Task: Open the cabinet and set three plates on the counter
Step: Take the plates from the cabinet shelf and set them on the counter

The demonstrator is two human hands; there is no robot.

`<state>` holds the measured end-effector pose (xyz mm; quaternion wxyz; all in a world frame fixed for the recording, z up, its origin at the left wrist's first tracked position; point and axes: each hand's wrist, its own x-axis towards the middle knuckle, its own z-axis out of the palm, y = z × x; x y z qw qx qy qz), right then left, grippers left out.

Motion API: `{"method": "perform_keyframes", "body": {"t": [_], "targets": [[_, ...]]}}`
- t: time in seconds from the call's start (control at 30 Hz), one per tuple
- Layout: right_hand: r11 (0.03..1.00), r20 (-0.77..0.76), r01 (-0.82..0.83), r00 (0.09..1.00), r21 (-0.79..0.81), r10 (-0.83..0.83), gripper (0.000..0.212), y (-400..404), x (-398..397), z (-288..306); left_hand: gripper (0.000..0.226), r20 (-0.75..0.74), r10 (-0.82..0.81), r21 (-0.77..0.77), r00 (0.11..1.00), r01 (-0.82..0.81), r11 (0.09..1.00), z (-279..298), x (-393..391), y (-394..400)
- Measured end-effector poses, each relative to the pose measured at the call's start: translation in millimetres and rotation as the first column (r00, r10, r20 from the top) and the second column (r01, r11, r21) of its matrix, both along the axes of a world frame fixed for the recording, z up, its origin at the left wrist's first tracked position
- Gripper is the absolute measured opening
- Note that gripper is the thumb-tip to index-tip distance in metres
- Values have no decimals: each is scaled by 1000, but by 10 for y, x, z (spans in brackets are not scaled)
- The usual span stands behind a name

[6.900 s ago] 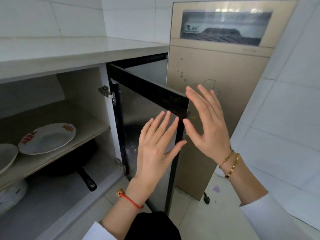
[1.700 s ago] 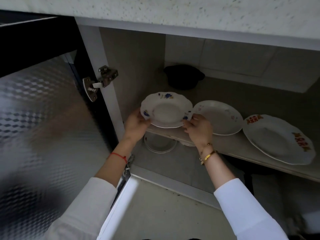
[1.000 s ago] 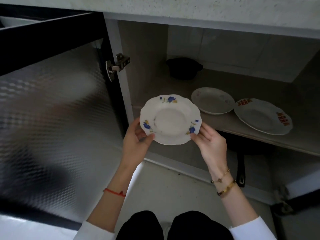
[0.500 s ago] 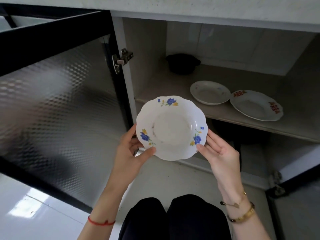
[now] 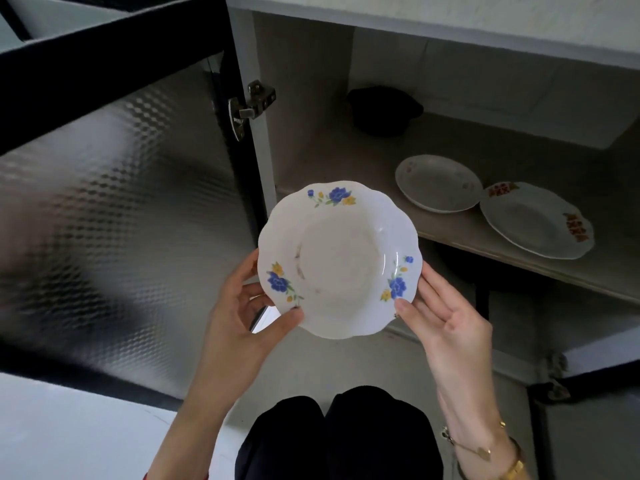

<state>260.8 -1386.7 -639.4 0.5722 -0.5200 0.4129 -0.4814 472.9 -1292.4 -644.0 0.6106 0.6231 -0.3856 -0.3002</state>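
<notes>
A white scalloped plate with blue and yellow flowers [image 5: 341, 261] is held level in front of the open cabinet, outside it. My left hand [image 5: 242, 317] grips its left rim and my right hand [image 5: 440, 317] its right rim. Two more plates lie on the cabinet's shelf [image 5: 381, 174]: a plain white plate [image 5: 438, 183] and, to its right, a white plate with red marks [image 5: 535, 220]. The pale counter's front edge [image 5: 450, 15] runs along the top of the view.
The cabinet door [image 5: 114, 209], dark-framed with patterned glass, stands wide open on the left, its hinge [image 5: 251, 105] beside the frame. A black pot [image 5: 384, 110] sits at the back of the shelf. Dark cookware lies under the shelf. My knees [image 5: 339, 434] are below.
Both hands have drawn the flowered plate off the shelf and out of the cabinet, toward me and slightly up. The two other plates stay on the shelf.
</notes>
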Motion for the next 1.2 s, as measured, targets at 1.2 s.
{"method": "perform_keyframes", "body": {"t": [1.2], "targets": [[989, -189, 97, 979, 112, -75, 57, -448, -242, 4776, 82, 85, -59, 205, 995, 41, 978, 4827, -253, -546]]}}
